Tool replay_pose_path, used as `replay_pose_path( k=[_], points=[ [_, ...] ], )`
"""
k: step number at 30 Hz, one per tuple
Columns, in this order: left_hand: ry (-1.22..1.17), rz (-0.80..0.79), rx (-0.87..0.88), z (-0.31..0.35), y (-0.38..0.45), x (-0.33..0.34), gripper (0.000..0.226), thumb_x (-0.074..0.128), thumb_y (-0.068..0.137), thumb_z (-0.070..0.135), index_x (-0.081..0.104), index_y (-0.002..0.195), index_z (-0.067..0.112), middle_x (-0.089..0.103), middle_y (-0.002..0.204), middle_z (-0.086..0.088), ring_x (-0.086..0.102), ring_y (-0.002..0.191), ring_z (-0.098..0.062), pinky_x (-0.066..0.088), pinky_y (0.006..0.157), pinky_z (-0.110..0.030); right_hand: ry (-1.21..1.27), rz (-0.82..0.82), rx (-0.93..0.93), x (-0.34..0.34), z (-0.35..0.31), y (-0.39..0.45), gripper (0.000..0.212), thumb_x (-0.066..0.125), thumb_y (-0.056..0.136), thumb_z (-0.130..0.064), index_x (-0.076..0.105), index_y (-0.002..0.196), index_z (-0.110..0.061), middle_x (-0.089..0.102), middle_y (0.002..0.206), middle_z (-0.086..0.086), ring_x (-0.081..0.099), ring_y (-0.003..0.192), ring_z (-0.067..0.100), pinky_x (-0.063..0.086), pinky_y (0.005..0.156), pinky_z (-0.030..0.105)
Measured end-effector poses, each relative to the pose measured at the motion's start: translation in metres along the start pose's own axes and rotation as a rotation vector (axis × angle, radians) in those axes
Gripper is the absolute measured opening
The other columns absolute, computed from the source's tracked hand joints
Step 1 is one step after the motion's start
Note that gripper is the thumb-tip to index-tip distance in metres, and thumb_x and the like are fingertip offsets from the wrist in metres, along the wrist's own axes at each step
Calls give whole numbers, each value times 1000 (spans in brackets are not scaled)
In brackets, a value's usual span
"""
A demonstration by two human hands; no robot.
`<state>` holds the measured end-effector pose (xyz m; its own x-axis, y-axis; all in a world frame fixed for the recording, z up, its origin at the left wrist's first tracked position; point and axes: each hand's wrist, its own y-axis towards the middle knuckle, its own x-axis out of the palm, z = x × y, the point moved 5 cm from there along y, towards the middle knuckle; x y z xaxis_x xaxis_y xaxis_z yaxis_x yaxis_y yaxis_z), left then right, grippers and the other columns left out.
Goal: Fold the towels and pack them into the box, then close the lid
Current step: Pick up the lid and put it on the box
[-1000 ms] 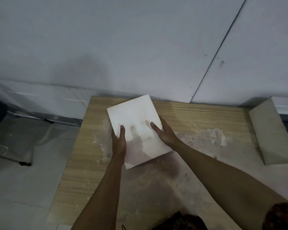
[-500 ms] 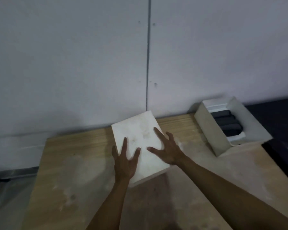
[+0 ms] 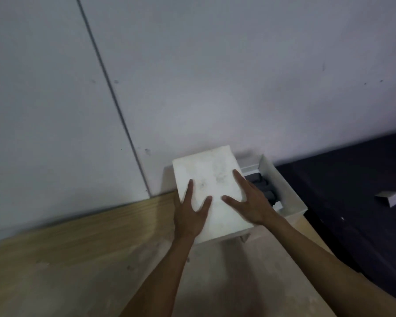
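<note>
While your left hand [image 3: 189, 216] and right hand [image 3: 249, 202] hold the white lid [image 3: 212, 181] with spread fingers, the box [image 3: 288, 191] with its dark rolled towels [image 3: 263, 185] lies at two o'clock, nearer your right, its long axis parallel to the lid's.

Dim, soft-focus view, motion-smeared table edge [image 3: 114, 216], wide-angle bending.

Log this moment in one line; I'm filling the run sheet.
step: closing | lid: over box, not seated | towels: packed, partly visible | left hand, right hand: spread on lid
</note>
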<state>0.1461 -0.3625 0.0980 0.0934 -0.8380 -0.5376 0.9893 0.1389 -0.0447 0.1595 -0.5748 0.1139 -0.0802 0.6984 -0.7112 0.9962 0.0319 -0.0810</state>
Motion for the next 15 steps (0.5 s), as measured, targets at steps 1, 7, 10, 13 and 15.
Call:
replay_pose_path(
  k=[1, 7, 10, 13, 15],
  points=[
    [4, 0, 21, 17, 4, 13, 79, 55, 82, 70, 18, 150, 50, 24, 158, -1, 39, 139, -24, 35, 110, -33, 6, 12, 1, -17, 11, 5, 97, 53, 74, -86, 4, 152, -56, 30, 161, -11, 35, 143, 20, 35, 116, 48],
    [-13, -1, 61, 89, 25, 95, 81, 58, 82, 68, 22, 151, 46, 23, 159, 0, 37, 141, -22, 32, 111, -29, 20, 21, -13, -101, 75, 33, 97, 56, 79, -80, 5, 155, -49, 20, 165, -10, 30, 147, 20, 30, 120, 47],
    [-2, -33, 41, 100, 29, 129, 81, 58, 83, 66, 22, 152, 42, 29, 158, 0, 39, 140, -22, 33, 109, -28, 22, 4, 13, -118, 103, 41, 97, 58, 80, -77, 7, 157, -45, 27, 163, -7, 33, 146, 23, 32, 119, 47],
    [17, -30, 6, 101, 31, 156, 82, 58, 81, 70, 22, 151, 45, 26, 159, -2, 38, 141, -23, 34, 110, -30, 42, -29, 25, -124, 129, 47, 96, 60, 82, -73, 9, 158, -42, 29, 162, -7, 35, 145, 21, 32, 119, 43],
    [43, -38, -27, 99, 30, 170, 81, 58, 82, 68, 22, 151, 45, 19, 161, -5, 33, 143, -25, 32, 113, -34, 59, -45, 29, -124, 143, 49, 96, 61, 83, -71, 10, 158, -40, 27, 163, -9, 34, 146, 19, 31, 119, 41]
  ],
)
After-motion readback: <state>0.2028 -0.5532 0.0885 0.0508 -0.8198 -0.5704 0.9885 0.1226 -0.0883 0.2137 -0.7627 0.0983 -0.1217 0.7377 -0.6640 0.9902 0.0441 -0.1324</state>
